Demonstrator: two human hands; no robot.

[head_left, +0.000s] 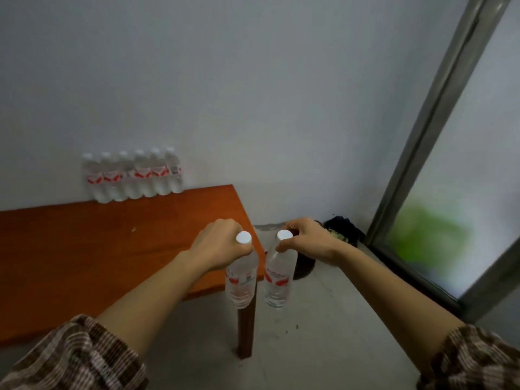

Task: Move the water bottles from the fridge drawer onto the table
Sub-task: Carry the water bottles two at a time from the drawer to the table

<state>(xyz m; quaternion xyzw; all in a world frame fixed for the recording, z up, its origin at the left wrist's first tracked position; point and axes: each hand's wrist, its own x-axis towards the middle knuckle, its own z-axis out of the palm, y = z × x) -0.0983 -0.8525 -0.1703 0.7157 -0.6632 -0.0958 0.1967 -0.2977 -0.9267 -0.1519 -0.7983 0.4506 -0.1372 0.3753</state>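
My left hand (218, 244) grips the neck of a clear water bottle (242, 280) with a white cap and a red label. My right hand (308, 239) holds a second such bottle (278, 280) by its neck. Both bottles hang upright in the air, side by side, near the front right corner of the orange wooden table (98, 249). A row of several matching bottles (132, 175) stands at the back of the table against the wall. The fridge drawer is not in view.
A table leg (246, 330) stands just below the held bottles. A dark bundle (342, 228) lies on the grey floor in the corner. A metal-framed frosted glass door (439, 164) closes off the right side. The white wall runs behind the table.
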